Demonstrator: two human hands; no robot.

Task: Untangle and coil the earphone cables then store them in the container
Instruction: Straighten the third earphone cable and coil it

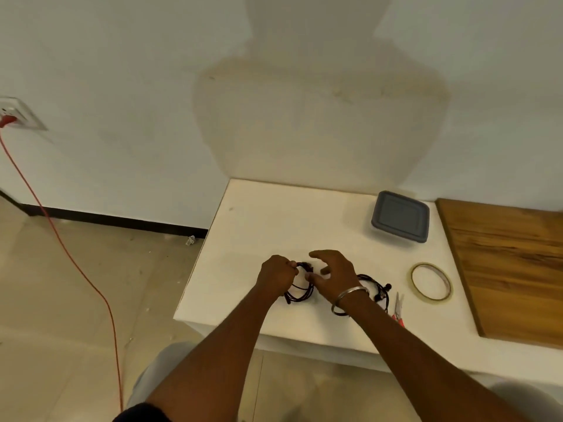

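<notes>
A black earphone cable (300, 292) wound in loops is held between my hands, low over the white table (274, 220). My left hand (275, 274) grips the left side of the coil with curled fingers. My right hand (333, 277) pinches the coil's right side with thumb and forefinger, its other fingers spread above. A second black earphone cable (377, 289) lies coiled on the table just right of my right wrist. The grey lidded container (400, 216) stands shut at the back right of the table.
A roll of clear tape (431, 281) lies right of the second cable, with small red-handled pliers (397, 309) beside it. A wooden board (511, 266) covers the table's right end. A red cord (61, 239) runs from a wall socket (18, 114) across the floor.
</notes>
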